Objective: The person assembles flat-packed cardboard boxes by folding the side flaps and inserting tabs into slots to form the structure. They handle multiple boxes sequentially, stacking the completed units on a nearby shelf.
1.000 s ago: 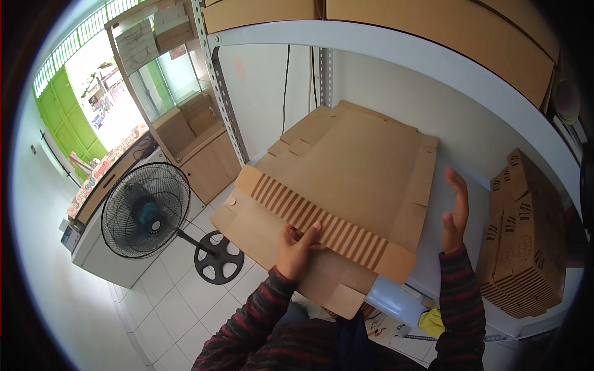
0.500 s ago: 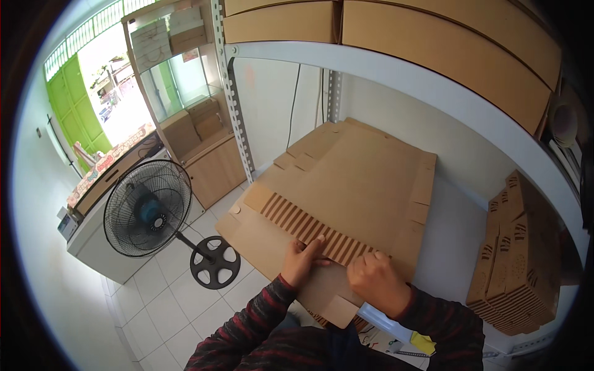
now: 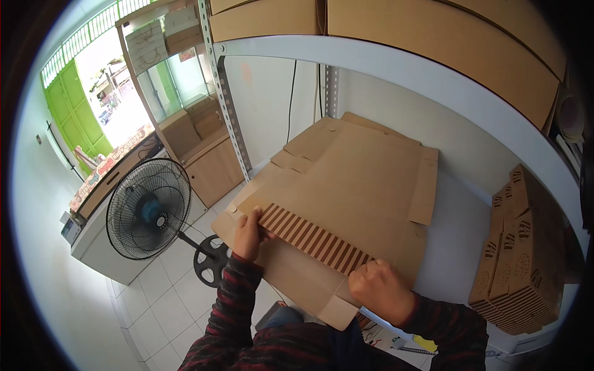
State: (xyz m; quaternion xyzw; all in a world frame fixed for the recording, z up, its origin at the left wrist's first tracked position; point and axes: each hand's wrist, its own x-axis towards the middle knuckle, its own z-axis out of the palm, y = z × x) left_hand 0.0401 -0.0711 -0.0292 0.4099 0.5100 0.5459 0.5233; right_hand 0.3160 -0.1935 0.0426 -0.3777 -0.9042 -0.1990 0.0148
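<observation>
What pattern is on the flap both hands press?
Brown and pale stripes on the flap; head view.

Both hands, left hand point(image 3: 247, 230) and right hand point(image 3: 378, 290), press a flat cardboard box point(image 3: 352, 185) (striped edge) on a white shelf point(image 3: 455, 232).

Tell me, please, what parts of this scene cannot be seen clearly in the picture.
Head view only:
- Underside of the flat cardboard sheet: it faces down onto the white shelf.
- Right hand fingertips: curled under, hidden by the hand's back.
- Left hand palm: pressed on the striped flap.
- Stack of folded boxes: its far side fades into the dark fisheye rim.
</observation>
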